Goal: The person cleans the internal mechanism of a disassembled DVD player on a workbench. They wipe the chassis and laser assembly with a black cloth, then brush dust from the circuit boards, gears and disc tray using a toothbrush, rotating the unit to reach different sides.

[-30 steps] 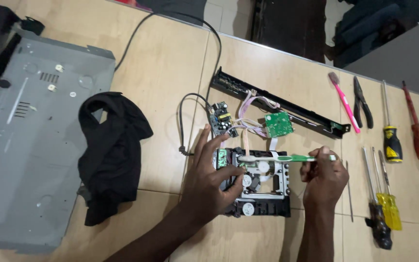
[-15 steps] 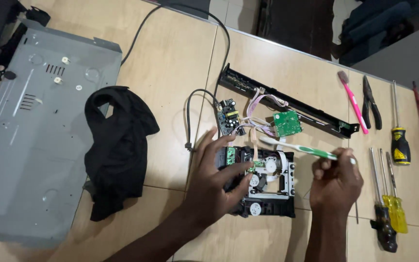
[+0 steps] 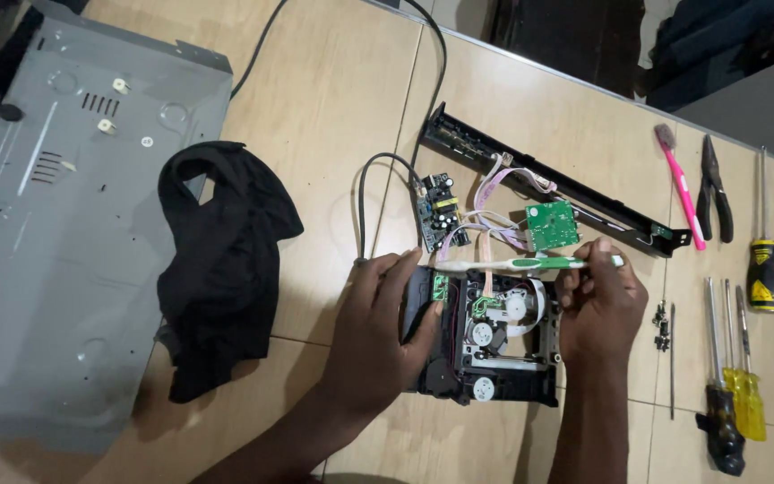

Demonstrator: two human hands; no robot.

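Observation:
A black disc drive mechanism [image 3: 494, 345] with white gears lies on the wooden table. My left hand [image 3: 378, 327] grips its left side, fingers wrapped over the edge. My right hand [image 3: 597, 305] holds a green and white toothbrush [image 3: 530, 263] level across the top edge of the mechanism, bristle end pointing left. Just beyond it lie a small power board [image 3: 441, 211] and a green circuit board [image 3: 552, 224], joined by pale ribbon cables.
A grey metal chassis [image 3: 55, 224] lies at the left with a black cloth [image 3: 221, 260] beside it. A black front panel strip [image 3: 539, 184] sits behind the boards. A pink toothbrush [image 3: 681, 186], pliers [image 3: 715, 188] and several screwdrivers [image 3: 738, 376] line the right side.
My left hand has closed from spread fingers on top of the mechanism to a grip on its left side. The toothbrush has shifted from tilted to level at the mechanism's top edge.

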